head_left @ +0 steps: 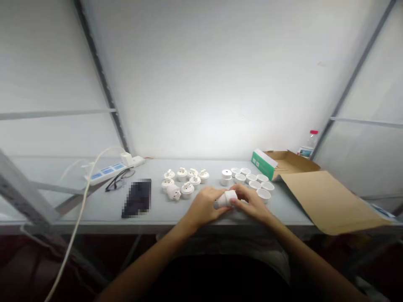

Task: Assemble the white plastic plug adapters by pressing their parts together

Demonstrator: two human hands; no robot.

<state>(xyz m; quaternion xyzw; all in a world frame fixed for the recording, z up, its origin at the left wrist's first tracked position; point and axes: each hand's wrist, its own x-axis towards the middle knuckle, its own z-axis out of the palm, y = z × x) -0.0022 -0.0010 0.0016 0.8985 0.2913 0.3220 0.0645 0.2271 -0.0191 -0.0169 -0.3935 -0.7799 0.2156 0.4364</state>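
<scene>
Near the table's front edge, my left hand is closed around one end of a white round plastic housing. The fingers of my right hand grip its other end, so both hands hold it, tilted on its side. Part of it is hidden by my fingers. Just behind stands a white cylinder with a small dark hole in its top. Several open white round cups sit behind and beside my right hand. Left of my hands are several white round fittings with raised tops; one lies tipped over.
A pixelated dark flat object, eyeglasses and a power strip with a white cable are on the left. On the right lies an open cardboard box with a green side; a red-capped bottle stands behind it.
</scene>
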